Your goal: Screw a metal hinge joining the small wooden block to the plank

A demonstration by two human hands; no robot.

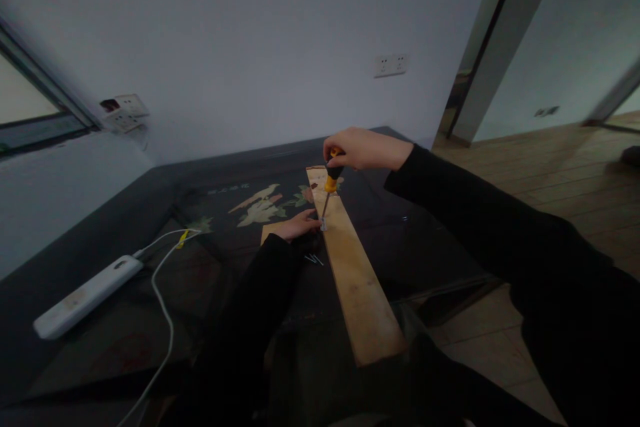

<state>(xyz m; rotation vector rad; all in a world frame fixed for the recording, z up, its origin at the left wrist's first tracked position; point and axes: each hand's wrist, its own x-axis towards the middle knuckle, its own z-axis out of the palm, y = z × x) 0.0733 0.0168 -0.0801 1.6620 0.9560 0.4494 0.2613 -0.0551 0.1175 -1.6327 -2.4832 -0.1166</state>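
Pale plain wall (280,67) behind glossy black desk (420,247). At left, long white plastic power strip (90,297). Left hand (299,225) touching small silvery metal piece (323,223) at left edge of long pale wooden plank (357,273); pinching or only pressing, cannot tell. Thin silvery screws or nails (315,259) loose on desk, just left of plank. Plank's long axis points away from wearer, far end leaning left. Yellow-and-black screwdriver (331,179) slants down-left from right hand (360,148), curled round its handle; tip at metal piece, left hand nearer it.
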